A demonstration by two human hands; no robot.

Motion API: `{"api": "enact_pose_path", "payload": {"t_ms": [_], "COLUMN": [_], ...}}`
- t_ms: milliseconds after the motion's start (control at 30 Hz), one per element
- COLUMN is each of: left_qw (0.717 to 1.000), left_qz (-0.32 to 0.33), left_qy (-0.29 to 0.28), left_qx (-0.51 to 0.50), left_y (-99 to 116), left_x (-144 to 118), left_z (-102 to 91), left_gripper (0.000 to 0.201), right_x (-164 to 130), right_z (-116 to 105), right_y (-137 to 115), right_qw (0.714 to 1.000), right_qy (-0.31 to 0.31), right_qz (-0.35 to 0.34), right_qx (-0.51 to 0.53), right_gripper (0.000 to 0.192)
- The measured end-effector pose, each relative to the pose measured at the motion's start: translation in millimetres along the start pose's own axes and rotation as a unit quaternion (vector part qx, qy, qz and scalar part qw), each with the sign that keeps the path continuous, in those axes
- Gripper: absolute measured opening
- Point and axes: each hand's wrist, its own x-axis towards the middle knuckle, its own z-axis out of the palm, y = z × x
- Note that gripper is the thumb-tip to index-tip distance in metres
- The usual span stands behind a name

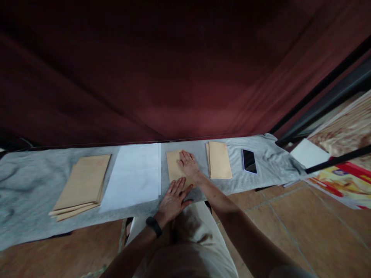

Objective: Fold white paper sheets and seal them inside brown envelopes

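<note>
Left hand (173,197) and right hand (189,165), both spread out palm-down, touch the same tan paper (173,166).

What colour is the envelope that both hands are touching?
The envelope is light brown, showing best in the head view.

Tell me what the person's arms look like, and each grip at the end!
The left grip and right grip are bare hands, no gloves. A dark band, maybe a watch, circles the left wrist; the right wrist is bare. Both forearms are uncovered, and a greyish sleeve edge seems to show on the right one.
</note>
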Motion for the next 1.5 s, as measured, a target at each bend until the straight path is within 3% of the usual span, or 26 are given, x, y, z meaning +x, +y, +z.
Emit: {"api": "enact_pose_path", "payload": {"t_ms": [200,433,667,833,1133,1500], "left_qw": [1.0,1.0,1.0,1.0,0.999,0.999], "left_qz": [0.003,0.01,0.006,0.002,-0.016,0.021], "left_qy": [-0.004,-0.008,-0.004,-0.004,0.0,0.028], "left_qx": [-0.002,-0.013,-0.019,-0.02,-0.032,-0.03], "left_y": [-1,1,2,1,4,-2], "left_x": [0,3,1,1,0,-5], "left_z": [-1.4,-14.9,-13.6,-9.3,-9.9,-1.6], "left_gripper": [0.07,0.068,0.066,0.065,0.057,0.055], "right_x": [-3,4,13,6,-60,-154], "right_z": [6,6,4,1,-14,-31], "right_y": [-10,-21,-26,-23,-2,-4], "right_qw": [0.998,0.989,0.997,0.998,0.993,0.994], "right_qy": [-0.001,-0.049,-0.043,-0.03,-0.034,-0.013], "right_qz": [-0.062,-0.141,-0.058,-0.049,-0.104,-0.103], "right_qx": [-0.01,-0.013,-0.011,0.005,0.045,0.047], "right_gripper": [0.053,0.048,0.047,0.048,0.046,0.059]}}
